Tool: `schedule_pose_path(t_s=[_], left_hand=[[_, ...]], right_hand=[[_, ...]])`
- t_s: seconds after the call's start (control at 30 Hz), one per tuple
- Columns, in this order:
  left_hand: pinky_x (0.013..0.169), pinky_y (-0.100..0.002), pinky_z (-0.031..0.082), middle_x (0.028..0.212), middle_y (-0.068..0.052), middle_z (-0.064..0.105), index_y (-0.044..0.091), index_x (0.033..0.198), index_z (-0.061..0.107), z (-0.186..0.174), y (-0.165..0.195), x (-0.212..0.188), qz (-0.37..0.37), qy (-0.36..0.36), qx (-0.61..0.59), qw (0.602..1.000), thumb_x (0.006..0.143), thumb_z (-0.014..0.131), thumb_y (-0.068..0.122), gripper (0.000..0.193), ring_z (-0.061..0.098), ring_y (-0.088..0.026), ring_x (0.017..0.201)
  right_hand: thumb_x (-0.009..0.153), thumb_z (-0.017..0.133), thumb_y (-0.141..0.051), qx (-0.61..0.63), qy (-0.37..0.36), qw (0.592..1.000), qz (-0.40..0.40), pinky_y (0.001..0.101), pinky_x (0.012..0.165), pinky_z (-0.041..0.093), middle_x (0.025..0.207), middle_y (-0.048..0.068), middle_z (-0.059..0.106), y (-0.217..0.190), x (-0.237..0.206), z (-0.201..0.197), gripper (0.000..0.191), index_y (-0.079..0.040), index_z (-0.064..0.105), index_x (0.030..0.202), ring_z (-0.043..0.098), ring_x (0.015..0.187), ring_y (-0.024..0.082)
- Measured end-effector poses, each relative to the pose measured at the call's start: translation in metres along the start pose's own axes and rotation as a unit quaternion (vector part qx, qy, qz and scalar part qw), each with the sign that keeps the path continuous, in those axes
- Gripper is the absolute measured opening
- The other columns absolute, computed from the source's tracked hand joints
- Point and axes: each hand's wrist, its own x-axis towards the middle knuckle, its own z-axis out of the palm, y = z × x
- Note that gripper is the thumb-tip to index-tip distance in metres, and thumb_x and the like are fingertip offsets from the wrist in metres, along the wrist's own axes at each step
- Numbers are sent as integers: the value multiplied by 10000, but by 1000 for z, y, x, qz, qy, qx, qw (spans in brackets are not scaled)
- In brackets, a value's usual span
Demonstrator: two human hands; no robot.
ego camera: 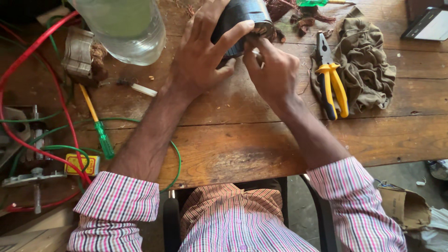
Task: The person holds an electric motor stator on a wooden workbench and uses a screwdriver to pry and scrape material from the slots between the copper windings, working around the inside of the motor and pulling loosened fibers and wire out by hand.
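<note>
On the wooden table [242,140], the left hand [203,56] grips a dark cylinder [242,14]; the right hand [273,70] pinches closed at its rim.

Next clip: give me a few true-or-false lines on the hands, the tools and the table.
1. The left hand grips a dark metal cylinder. True.
2. The yellow-handled pliers are in the right hand. False: they lie by a crumpled cloth.
3. A green-handled screwdriver lies on the wooden table. True.
4. The clear plastic bottle is right of the pliers. False: it is far left of them.
</note>
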Motion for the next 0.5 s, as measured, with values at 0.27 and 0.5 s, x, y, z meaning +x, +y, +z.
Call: schedule_pose_path(t_s=[0.27, 0.5], left_hand=[[1245, -588, 386, 1631, -152, 283, 296, 1577, 384, 3, -1, -1, 14, 13, 22, 1000, 896, 883, 165, 855, 318, -370, 1540], [1229, -601, 373, 1629, -170, 271, 283, 1557, 394, 0, 3, 3, -2, -12, 17, 1000, 795, 951, 178, 950, 298, -392, 1542]], right_hand=[[1014, 659, -155, 154, -199, 959, 132, 355, 698, 564, 920, 140, 725, -7, -13, -37, 308, -9, 629, 1283, 731, 806, 238], [1042, 642, -122, 189, -203, 949, 151, 344, 704, 567, 896, 147, 711, 4, -17, -33, 237, -31, 648, 1260, 743, 802, 214]])
